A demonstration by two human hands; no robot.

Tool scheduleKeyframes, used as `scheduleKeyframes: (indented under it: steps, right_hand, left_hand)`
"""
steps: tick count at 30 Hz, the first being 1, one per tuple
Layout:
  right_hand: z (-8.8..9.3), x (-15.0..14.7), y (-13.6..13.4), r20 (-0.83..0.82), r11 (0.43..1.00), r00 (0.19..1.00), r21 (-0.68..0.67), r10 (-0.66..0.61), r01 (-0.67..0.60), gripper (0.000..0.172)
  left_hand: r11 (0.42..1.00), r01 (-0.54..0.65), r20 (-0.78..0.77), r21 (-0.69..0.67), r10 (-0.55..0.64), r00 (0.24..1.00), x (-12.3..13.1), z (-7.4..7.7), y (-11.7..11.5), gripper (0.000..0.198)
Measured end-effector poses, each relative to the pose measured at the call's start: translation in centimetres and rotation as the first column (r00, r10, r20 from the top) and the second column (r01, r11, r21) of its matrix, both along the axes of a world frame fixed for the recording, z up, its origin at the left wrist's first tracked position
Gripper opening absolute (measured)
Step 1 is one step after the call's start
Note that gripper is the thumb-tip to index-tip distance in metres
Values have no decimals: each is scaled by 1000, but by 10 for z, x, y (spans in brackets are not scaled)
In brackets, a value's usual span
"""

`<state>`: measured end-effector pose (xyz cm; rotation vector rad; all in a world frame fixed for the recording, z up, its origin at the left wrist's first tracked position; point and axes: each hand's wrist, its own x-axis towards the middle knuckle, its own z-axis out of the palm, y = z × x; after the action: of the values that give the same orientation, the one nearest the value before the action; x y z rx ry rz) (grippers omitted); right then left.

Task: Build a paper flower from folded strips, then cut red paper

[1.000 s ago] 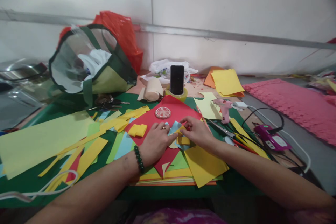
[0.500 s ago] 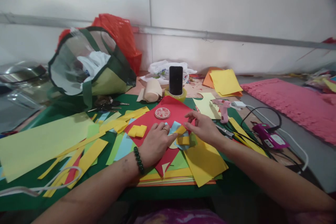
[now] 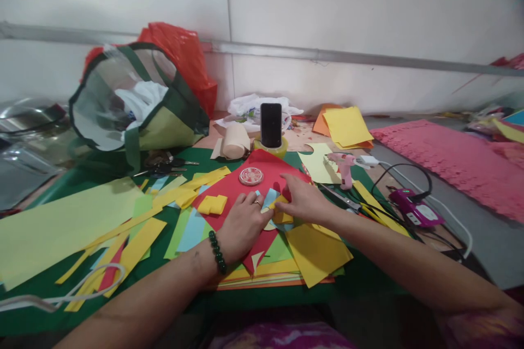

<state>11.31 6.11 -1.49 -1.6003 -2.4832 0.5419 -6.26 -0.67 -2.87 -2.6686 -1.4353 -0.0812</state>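
Observation:
My left hand [image 3: 244,222], with a ring and a green bead bracelet [image 3: 216,252], rests over red paper [image 3: 266,166]. Its thumb and fingers hold the edge of a small paper piece made of blue and yellow strips [image 3: 282,216] with a pale yellow part. My right hand [image 3: 306,200] hovers at the far right side of that piece. Its thumb lies by the yellow strip, and its index finger stretches out apart from the thumb. Just beyond the hands sits a round red-and-white patterned disc [image 3: 251,176]. Folded yellow paper [image 3: 212,205] lies left of my left hand.
Yellow strips [image 3: 137,248] and a pale sheet [image 3: 69,223] spread leftward. At right are a pink glue gun [image 3: 344,166], scissors [image 3: 346,200] and a purple power adapter [image 3: 415,207] with cables. A phone [image 3: 271,125] stands behind; a bag [image 3: 164,114] leans back left.
My right hand has moved slightly left and down, its thumb now at the yellow strip. My left hand stays on the paper piece. The view has shifted slightly.

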Motion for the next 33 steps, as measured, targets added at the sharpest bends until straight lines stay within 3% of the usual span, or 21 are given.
scheduleKeyframes:
  steps: [13, 15, 18, 21, 24, 28, 33]
  right_hand:
    - [23, 33, -15, -142, 998, 989, -32, -50, 46, 49]
    - [24, 39, -19, -149, 995, 987, -89, -63, 50, 46]
    - [23, 42, -19, -122, 985, 990, -163, -73, 53, 46]
    - [20, 34, -11, -125, 978, 990, -204, -70, 44, 49]
    - [16, 19, 0, -159, 974, 986, -227, -54, 17, 52]
    - [9, -2, 11, -192, 973, 980, -229, -52, 6, 37]
    - [1, -14, 13, -254, 966, 962, -257, -105, 37, 39]
  left_hand:
    - [999, 32, 79, 25, -34, 996, -1, 3, -1, 25]
    - [999, -21, 119, 39, 16, 993, -8, 11, 0, 36]
    - [970, -217, 175, 107, 196, 965, -20, 25, 2, 44]
    - [941, -326, 216, 87, 301, 929, -27, 30, 4, 31]
    - [946, -325, 251, 8, 313, 916, -29, 25, 6, 27]
    - [942, -334, 298, -37, 330, 896, -30, 19, 8, 30]
    - [942, -336, 400, 28, 297, 867, -36, 14, 9, 34]
